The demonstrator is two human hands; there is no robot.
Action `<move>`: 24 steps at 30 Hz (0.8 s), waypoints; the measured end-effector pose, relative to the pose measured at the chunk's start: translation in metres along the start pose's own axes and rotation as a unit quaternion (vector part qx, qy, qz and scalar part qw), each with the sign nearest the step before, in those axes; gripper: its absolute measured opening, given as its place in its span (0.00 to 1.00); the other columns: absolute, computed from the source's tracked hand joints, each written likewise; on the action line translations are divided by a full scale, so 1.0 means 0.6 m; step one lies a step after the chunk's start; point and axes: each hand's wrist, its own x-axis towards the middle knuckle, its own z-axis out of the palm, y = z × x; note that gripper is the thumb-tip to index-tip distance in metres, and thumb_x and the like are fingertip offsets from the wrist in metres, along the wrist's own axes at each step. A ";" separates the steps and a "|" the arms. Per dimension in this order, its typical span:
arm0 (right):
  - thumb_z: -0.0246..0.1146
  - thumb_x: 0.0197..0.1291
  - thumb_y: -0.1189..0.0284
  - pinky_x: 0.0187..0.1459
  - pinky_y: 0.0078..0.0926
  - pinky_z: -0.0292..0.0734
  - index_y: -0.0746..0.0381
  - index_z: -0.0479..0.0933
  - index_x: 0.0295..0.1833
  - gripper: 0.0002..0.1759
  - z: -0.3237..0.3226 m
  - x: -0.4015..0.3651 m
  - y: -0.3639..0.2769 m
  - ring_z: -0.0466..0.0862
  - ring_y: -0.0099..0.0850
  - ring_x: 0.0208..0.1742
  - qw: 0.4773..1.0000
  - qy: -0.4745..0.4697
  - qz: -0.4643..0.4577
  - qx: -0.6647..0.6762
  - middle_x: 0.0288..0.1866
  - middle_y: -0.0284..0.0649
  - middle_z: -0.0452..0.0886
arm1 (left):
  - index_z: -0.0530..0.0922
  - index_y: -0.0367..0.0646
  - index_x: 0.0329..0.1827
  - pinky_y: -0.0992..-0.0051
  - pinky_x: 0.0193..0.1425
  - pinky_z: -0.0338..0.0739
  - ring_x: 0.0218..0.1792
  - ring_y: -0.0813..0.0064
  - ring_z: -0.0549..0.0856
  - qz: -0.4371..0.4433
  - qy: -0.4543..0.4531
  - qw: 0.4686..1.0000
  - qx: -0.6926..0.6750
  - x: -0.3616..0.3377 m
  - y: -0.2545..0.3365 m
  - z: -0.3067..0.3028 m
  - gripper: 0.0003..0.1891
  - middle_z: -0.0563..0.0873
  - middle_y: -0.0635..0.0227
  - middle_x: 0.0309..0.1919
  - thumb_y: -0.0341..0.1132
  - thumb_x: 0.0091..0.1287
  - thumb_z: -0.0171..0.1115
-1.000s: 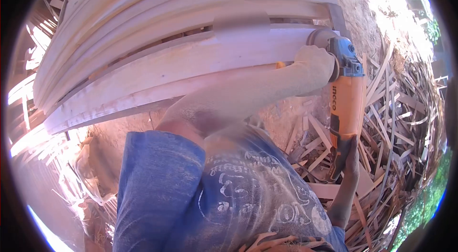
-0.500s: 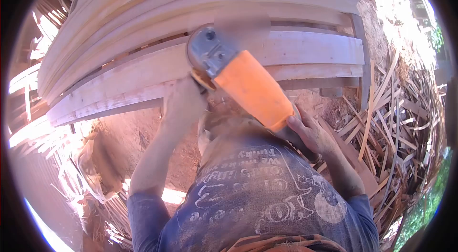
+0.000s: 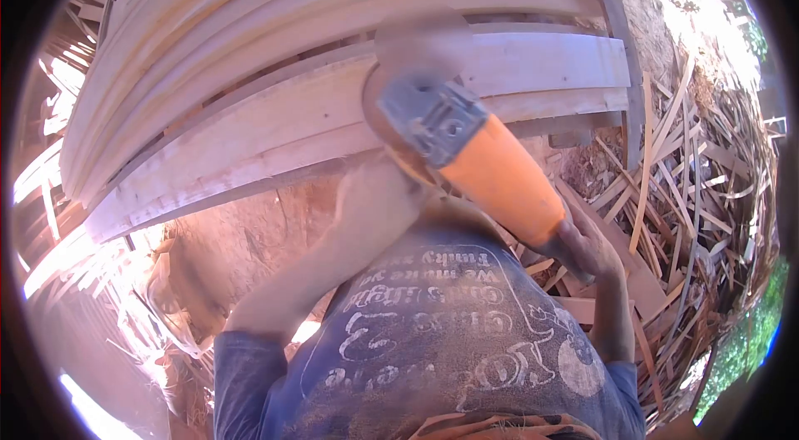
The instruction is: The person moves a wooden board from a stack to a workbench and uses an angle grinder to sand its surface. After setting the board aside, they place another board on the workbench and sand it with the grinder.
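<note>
An angle grinder (image 3: 502, 179) with an orange body and a grey metal head is held across in front of me, its head up and to the left. A round disc shows at the edge of the head, over the near plank (image 3: 320, 111) of a wooden bench-like frame. Close under the head, my left hand (image 3: 384, 193) is wrapped around the grinder's side grip, partly smeared by motion. My right hand (image 3: 588, 247) closes around the dark rear handle, thumb on top.
Several long pale curved boards (image 3: 275, 3) lie side by side beyond the near plank. A dark end post (image 3: 622, 74) stands at the frame's right. Scrap wood strips (image 3: 691, 198) are heaped on the right. Reddish dirt ground (image 3: 241, 228) shows below the frame.
The grinder has moved to the right and slightly toward me along the plank. Both hands have travelled with it, keeping their grip.
</note>
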 end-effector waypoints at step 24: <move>0.47 0.73 0.47 0.62 0.31 0.71 0.68 0.65 0.70 0.36 0.214 0.026 0.024 0.78 0.34 0.60 0.993 0.085 -0.078 0.031 0.59 0.47 0.78 | 0.80 0.36 0.39 0.56 0.40 0.82 0.35 0.51 0.88 0.045 0.054 0.991 0.118 -0.011 -0.128 -0.086 0.11 0.87 0.53 0.30 0.35 0.59 0.62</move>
